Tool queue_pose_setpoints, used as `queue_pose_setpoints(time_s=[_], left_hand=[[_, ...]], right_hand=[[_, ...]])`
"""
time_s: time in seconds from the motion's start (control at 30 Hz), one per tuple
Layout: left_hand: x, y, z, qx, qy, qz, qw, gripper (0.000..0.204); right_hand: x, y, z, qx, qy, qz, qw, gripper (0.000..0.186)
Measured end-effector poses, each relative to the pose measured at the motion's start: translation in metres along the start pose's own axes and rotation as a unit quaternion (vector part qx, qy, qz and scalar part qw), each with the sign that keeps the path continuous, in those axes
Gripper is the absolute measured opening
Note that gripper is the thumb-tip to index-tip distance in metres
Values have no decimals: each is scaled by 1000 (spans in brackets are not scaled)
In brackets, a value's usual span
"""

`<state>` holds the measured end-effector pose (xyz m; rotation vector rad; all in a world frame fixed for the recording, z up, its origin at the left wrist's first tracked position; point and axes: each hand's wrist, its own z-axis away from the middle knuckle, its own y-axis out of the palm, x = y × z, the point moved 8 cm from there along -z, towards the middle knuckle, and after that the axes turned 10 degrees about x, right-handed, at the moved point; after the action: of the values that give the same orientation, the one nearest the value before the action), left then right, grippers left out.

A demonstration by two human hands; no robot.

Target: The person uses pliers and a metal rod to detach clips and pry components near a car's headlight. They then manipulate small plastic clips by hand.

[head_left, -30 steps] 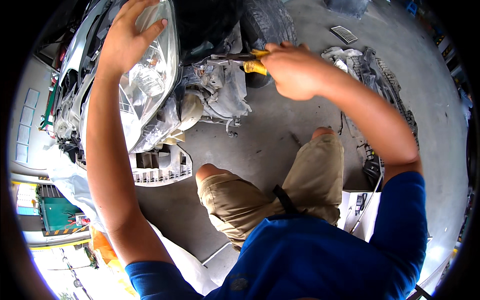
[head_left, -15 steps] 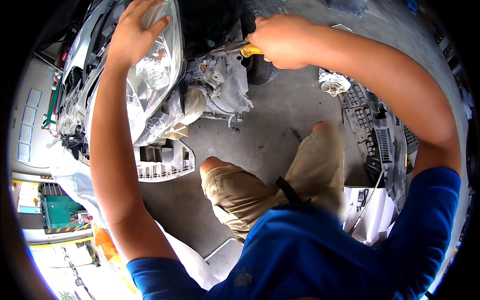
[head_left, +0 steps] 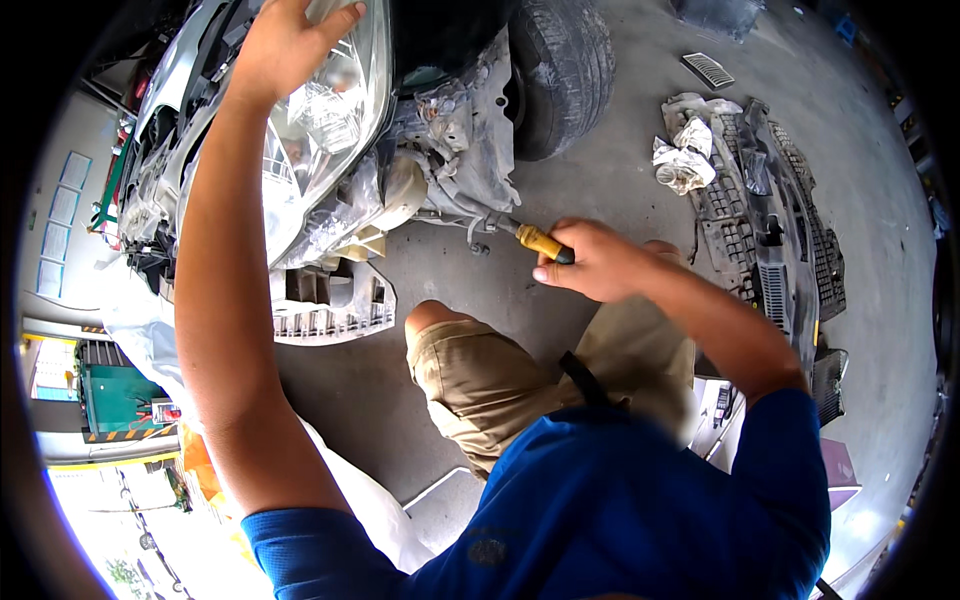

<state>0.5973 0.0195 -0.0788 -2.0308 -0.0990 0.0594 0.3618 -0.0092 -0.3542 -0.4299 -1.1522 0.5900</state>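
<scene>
My left hand [head_left: 285, 55] lies on the clear headlight [head_left: 330, 130] of a car front at the upper left, thumb spread and fingers hooked toward its upper edge, their tips hidden or cropped. My right hand [head_left: 595, 255] is closed round a tool with a yellow and black handle [head_left: 543, 244], apparently pliers, low at centre. Its grey end is by a metal bar and small fitting under the exposed bodywork [head_left: 460, 130]; whether they touch I cannot tell. Behind these is a dusty tyre [head_left: 560, 75].
Black trim pieces [head_left: 775, 210] and crumpled white cloth [head_left: 683, 165] lie on the floor at right, with a small vent [head_left: 708, 71] beyond. A ribbed plastic part [head_left: 330, 320] is below the headlight. My knees are beneath my hands. White sheeting [head_left: 360, 480] and a green bin [head_left: 115, 395] are at left.
My right hand and the tool have moved down and toward me from beside the tyre, uncovering it. My left hand stays on the headlight, slightly farther right in the picture.
</scene>
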Motion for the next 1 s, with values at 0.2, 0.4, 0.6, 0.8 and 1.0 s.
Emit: queue_pose_setpoints(time_s=[0.2,0.4,0.6,0.8,1.0], left_hand=[[-1,3,1,4,4,-13,1000,50],[-3,3,-1,4,30,-42,999,48],[-5,3,-1,3,32,-37,999,48],[-4,2,2,1,19,-27,999,49],[-1,2,4,0,13,-19,1000,50]], right_hand=[[34,29,-25,48,-201,-680,704,45],[62,18,-64,28,-267,-684,678,48],[59,12,-90,9,-314,-684,659,47],[60,16,-113,-83,-353,-632,685,44],[74,13,-97,-96,-276,-702,649,40]])
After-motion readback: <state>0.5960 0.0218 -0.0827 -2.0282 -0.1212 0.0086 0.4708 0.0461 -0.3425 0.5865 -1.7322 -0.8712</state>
